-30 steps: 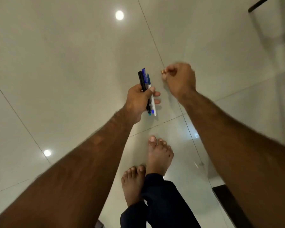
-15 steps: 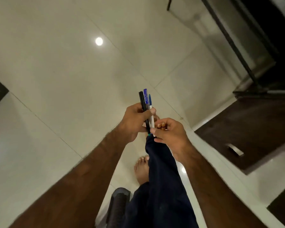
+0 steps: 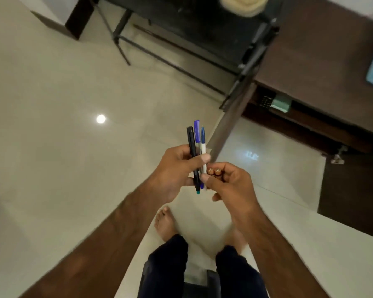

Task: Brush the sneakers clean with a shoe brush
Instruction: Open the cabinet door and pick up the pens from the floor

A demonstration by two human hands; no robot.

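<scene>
Three pens [image 3: 196,147] stand upright in the grip of my left hand [image 3: 177,171] at the middle of my view: one black, one with a purple cap, and one white with a blue cap. The fingers curl round the barrels and the thumb presses across them. Just beside it, at 3 o'clock, my right hand [image 3: 230,183] pinches two small copper-ended cylinders [image 3: 213,172] between thumb and curled fingers, its thumb tip close to the lower ends of the pens.

I cannot tell from this view where the sneakers or the shoe brush are.

Below the hands, towards 6 o'clock, two bare feet stand on the pale glossy tiled floor [image 3: 63,104]. The left foot [image 3: 165,224] is sharp and the right foot [image 3: 235,237] is blurred, with dark trousers [image 3: 166,265] above them. A round light reflection [image 3: 101,118] shines on the tiles at 9 o'clock. At 12 o'clock there is a black metal-framed bench [image 3: 181,22] with a blurred cream object [image 3: 243,5] on it. A dark brown cabinet [image 3: 321,61] runs from 1 o'clock down to 3 o'clock.
</scene>
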